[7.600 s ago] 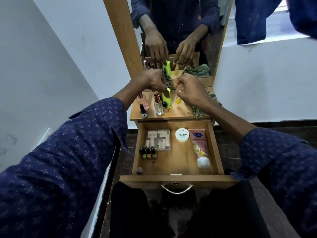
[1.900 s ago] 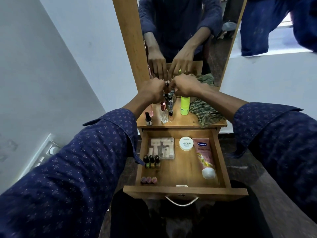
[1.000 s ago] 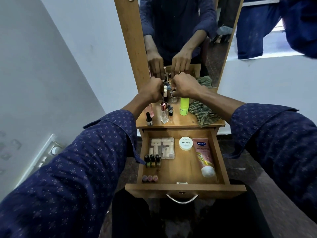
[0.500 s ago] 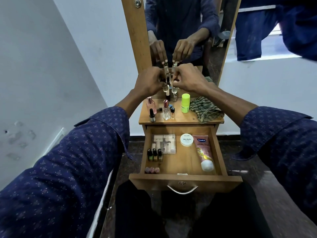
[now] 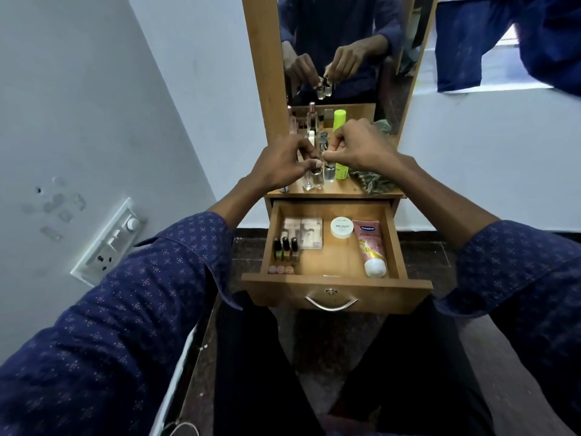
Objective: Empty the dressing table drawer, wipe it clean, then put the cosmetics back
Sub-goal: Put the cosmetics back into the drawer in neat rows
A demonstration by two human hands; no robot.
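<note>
Both arms reach forward over the open drawer, forearms converging, hands side by side above the worktop.

Left hand: knuckles up, fingers curled, grip closed, fingertips pinching the cap of a small clear bottle that hangs just above or at the worktop; cannot tell whether it touches.

Right hand: same pose, thumb and forefinger pinching the top of a second small bottle, just beside the first.

Green tube upright just right of the bottles, folded cloth beyond it.

In the drawer: palette at back left, three nail polish bottles in front of it, white jar at back centre, pink tube lying along the right side.
</note>
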